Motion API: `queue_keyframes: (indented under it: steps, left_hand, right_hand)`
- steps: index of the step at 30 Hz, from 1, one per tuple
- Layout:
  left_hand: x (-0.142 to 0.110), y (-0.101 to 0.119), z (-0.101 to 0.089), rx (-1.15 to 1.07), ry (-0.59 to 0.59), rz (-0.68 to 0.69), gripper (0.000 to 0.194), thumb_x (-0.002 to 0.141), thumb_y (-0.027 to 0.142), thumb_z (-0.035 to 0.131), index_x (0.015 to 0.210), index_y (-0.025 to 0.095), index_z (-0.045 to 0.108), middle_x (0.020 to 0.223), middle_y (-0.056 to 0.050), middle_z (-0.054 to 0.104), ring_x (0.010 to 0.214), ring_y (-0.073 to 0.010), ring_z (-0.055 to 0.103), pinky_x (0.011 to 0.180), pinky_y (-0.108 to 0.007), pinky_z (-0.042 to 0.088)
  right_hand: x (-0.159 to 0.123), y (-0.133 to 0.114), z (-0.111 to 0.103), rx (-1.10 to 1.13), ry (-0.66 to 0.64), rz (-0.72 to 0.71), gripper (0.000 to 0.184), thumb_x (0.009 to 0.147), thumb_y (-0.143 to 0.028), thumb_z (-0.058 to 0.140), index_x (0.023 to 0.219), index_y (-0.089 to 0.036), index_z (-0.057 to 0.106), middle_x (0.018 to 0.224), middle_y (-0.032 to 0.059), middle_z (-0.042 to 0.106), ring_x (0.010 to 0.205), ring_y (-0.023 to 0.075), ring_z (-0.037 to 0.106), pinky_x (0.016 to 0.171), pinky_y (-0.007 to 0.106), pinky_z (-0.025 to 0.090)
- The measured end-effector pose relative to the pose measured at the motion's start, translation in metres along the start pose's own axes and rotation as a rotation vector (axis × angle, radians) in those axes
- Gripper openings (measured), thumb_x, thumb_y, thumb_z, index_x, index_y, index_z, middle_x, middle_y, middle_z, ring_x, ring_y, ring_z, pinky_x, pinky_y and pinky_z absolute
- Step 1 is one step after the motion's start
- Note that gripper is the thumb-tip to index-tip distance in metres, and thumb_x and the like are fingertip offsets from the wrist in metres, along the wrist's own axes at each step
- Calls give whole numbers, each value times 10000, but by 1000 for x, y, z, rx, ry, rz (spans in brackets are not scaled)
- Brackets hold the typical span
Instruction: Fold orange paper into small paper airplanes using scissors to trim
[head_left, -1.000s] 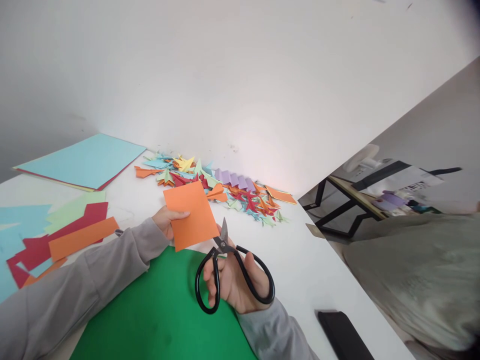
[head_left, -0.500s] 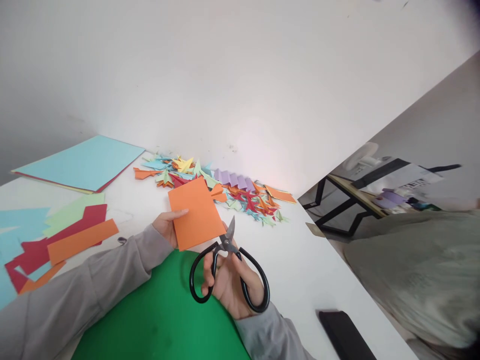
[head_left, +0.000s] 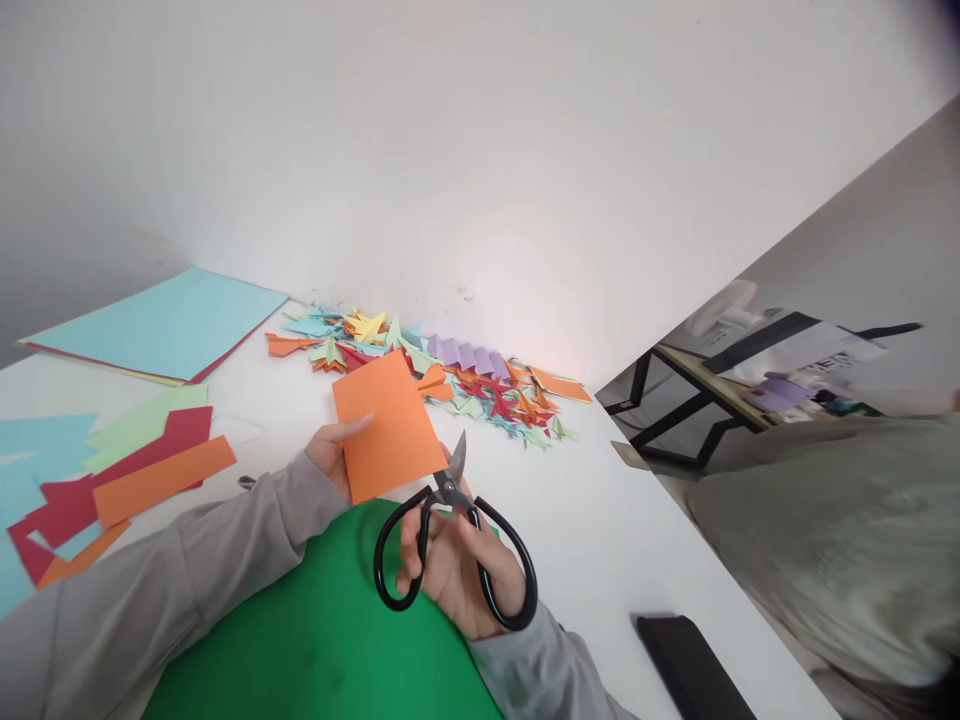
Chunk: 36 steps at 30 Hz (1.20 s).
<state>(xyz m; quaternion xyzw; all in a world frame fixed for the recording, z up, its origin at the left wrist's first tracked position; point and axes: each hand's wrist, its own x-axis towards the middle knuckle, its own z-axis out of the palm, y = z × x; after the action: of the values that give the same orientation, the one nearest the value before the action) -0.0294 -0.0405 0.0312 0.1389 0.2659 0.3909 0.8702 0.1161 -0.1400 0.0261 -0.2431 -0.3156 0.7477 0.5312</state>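
Scissors [head_left: 450,487] have turned slightly, gripped in the curled right hand [head_left: 454,572], left hand [head_left: 330,452] pinching orange paper [head_left: 394,428].

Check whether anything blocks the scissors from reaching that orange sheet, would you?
Nothing visible does: the right hand holds the scissors right by a corner of the orange sheet in the left hand. The folded papers lie beyond, by the wall.

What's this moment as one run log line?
left hand: holding orange sheet | right hand: holding scissors, handles spread, by sheet's lower right corner | beyond: folded colored papers
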Motion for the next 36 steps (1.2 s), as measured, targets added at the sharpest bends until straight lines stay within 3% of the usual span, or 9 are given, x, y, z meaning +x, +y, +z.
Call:
queue_keyframes:
  steps: [5, 9, 14, 17, 22, 28, 30, 34, 36]
  left_hand:
    - [2, 1, -4, -32, -158, 13, 535, 717, 360, 563, 1154, 54, 515, 1086, -186, 621, 1027, -335, 568, 910, -462, 419]
    - [2, 1, -6, -40, -185, 69, 476, 732, 381, 548, 1090, 67, 560, 1030, -168, 649, 977, -319, 595, 897, -447, 430]
    - [0, 0, -5, -22, -273, 44, 536, 730, 449, 529, 1102, 63, 551, 1041, -178, 642, 1013, -346, 573, 930, -488, 386]
    - [0, 1, -5, -11, -296, 14, 630, 731, 535, 488, 1132, 51, 528, 1068, -195, 627, 1040, -355, 555, 940, -497, 368]
    - [1, 3, -7, 0, -194, 41, 526, 735, 441, 513, 1112, 75, 546, 1033, -165, 648, 990, -324, 589, 927, -460, 394]
    - [-3, 4, -2, -30, -184, 0, 674, 706, 523, 518, 1174, 38, 495, 1101, -203, 607, 1021, -352, 566, 900, -466, 417]
    - [-2, 2, -1, -2, -142, -7, 586, 717, 425, 559, 1155, 40, 507, 1048, -200, 632, 970, -336, 597, 876, -456, 440]
    - [6, -2, -5, 95, 106, -26, 377, 707, 145, 597, 1076, 76, 557, 849, -134, 695, 763, -256, 662, 769, -385, 509]
    - [8, -1, -7, 120, 111, -40, 330, 710, 117, 589, 1038, 86, 582, 820, -125, 700, 733, -251, 665, 728, -372, 523]
  right_hand:
    - [0, -1, -2, 1, -22, 14, 389, 727, -420, 611, 1058, -253, 492, 782, 32, 626, 585, 137, 561, 547, 329, 469]
    - [0, -1, -3, 24, -26, 2, 291, 743, -400, 597, 975, -246, 513, 792, 35, 631, 592, 138, 567, 550, 328, 471]
    - [2, 0, -3, 2, 38, 6, 455, 739, -399, 608, 1139, -252, 449, 786, 36, 633, 593, 145, 567, 549, 338, 478]
    - [3, 0, -2, 6, 53, 12, 473, 729, -389, 628, 1143, -247, 450, 797, 36, 639, 610, 146, 575, 567, 339, 483]
    - [5, 3, -5, -14, 67, 18, 473, 724, -381, 643, 1134, -260, 439, 810, 35, 647, 642, 148, 595, 583, 322, 488]
    - [5, 5, -10, -31, 89, 12, 537, 733, -368, 643, 1188, -287, 368, 817, 27, 648, 666, 150, 605, 596, 311, 485]
    - [4, 5, -10, -33, 71, 9, 496, 721, -359, 661, 1133, -278, 397, 835, 29, 646, 689, 153, 606, 612, 315, 484]
    - [4, 7, -13, -82, 13, -9, 496, 633, -370, 736, 1009, -223, 447, 882, 52, 637, 729, 172, 602, 625, 327, 483]
    - [4, 7, -15, -121, -20, -14, 547, 600, -370, 758, 1017, -215, 440, 898, 58, 632, 730, 175, 602, 630, 330, 481]
